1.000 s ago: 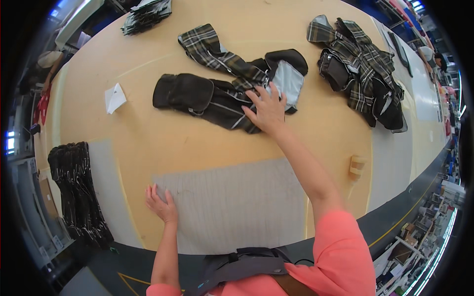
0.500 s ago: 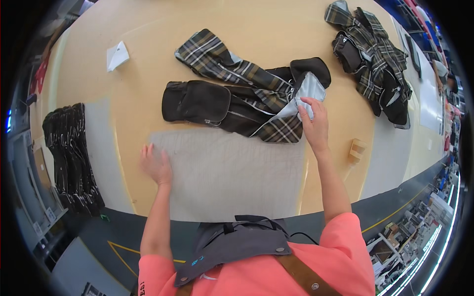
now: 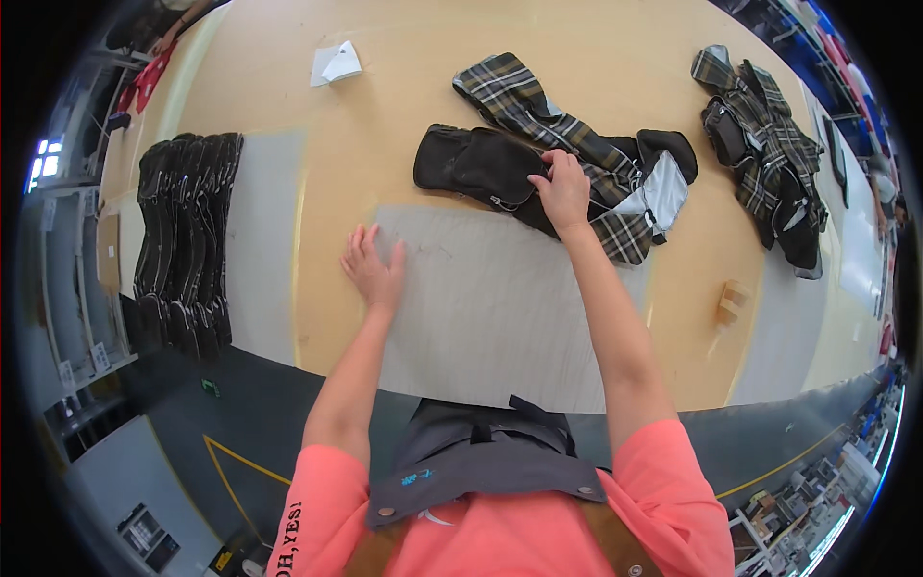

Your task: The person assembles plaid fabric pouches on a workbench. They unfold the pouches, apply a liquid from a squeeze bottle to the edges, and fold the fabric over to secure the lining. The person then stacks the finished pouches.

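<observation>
Left hand (image 3: 376,277): held open at edge of grey sheet (image 3: 490,308)
Right hand (image 3: 565,195): curled over black-and-plaid fabric (image 3: 481,162); grip cannot be told

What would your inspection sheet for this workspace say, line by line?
Surface: broad tan table; pale grey rectangular sheet along the near edge.
Work pieces: black-and-plaid fabric piece with pale grey lining, spread right of centre; similar black-and-plaid fabric bundle farther right; row of black fabric pieces with pale edging at left.
Clutter: folded white paper toward the far side; small brown boxy object at right, kind unclear.
Left hand: fingers spread, at the sheet's left edge.
Right hand: fingers at the spread piece; whether they pinch it is unclear.
Cables: nothing seen.
Surroundings: dark floor with yellow lines; grey shelving at left.
</observation>
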